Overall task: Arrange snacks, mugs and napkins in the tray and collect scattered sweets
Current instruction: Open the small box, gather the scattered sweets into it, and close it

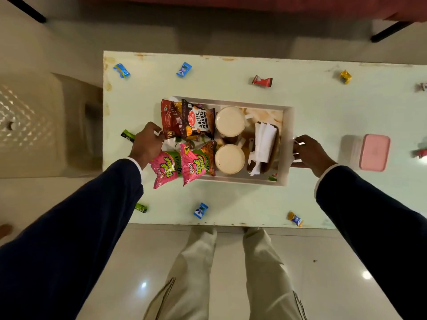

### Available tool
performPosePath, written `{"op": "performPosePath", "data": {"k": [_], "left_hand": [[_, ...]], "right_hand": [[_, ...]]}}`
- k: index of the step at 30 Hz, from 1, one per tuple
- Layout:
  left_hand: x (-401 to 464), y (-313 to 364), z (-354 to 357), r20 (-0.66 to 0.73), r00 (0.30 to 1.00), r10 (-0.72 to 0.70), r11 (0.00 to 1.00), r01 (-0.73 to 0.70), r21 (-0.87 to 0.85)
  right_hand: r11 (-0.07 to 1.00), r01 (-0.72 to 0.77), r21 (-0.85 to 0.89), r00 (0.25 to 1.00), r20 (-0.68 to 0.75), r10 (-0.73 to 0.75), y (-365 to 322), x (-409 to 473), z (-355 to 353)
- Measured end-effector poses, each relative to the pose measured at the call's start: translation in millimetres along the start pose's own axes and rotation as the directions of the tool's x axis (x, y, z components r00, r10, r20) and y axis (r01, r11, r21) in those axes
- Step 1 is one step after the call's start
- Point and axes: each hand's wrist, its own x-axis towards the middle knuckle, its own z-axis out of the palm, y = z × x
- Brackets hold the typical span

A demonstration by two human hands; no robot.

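A white tray (287, 125) stands mid-table. It holds several snack packets: a red one (169, 118), salted peanuts (198, 120) and two pink packets (166, 168). Beside them are two cream mugs (230, 121) (229, 158) and a brown holder with white napkins (264, 144). My left hand (146, 142) grips the tray's left handle. My right hand (310, 152) grips the right handle. Wrapped sweets lie scattered on the table: blue ones (121, 70) (184, 69) (200, 210), a red one (262, 81), a yellow one (345, 76), green ones (127, 135) (141, 207).
A pink lidded box (374, 152) stands right of the tray. More sweets lie at the right edge (422, 86) (420, 153) and near the front (295, 219). A beige plastic chair (30, 125) is left of the table (323, 100). My legs stand at the front edge.
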Motion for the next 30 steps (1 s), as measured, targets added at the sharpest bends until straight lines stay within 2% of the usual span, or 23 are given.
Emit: {"op": "performPosePath", "data": {"k": [7,11,14,17,21,25,30], "left_hand": [[-15.0,15.2,-6.5,0.022,0.999,-0.032,0.994,0.03,0.107],[-47.2,33.4,-5.3,-0.231,0.971,0.062,0.982,-0.018,0.187],[-76.0,53.7,-2.8,-0.352,0.917,0.187,0.981,-0.158,0.11],[-107.1,85.1,11.5,-0.252,0.885,0.392,0.907,-0.418,-0.057],[-135.9,137.4,48.6,-0.077,0.774,0.628,0.769,-0.633,-0.094],[-158.1,179.5,102.7,0.012,0.742,0.67,0.732,-0.658,-0.177],[-190.6,217.3,190.7,0.117,0.795,0.595,0.797,-0.566,-0.211]], "right_hand": [[0.997,0.056,-0.051,0.996,-0.06,-0.059,6.6,2.1,-0.6],[0.925,0.198,-0.324,0.95,-0.17,-0.262,9.2,-13.2,-6.7],[0.867,0.245,-0.435,0.933,-0.139,-0.333,13.9,-41.0,-20.0],[0.829,0.266,-0.491,0.923,-0.119,-0.367,15.5,-74.6,-43.2],[0.809,0.274,-0.521,0.913,-0.124,-0.389,21.5,-102.8,-83.3],[0.699,0.268,-0.662,0.885,-0.116,-0.45,40.1,-100.2,-128.7],[0.584,0.244,-0.774,0.834,-0.14,-0.534,67.1,-76.3,-181.5]]}}
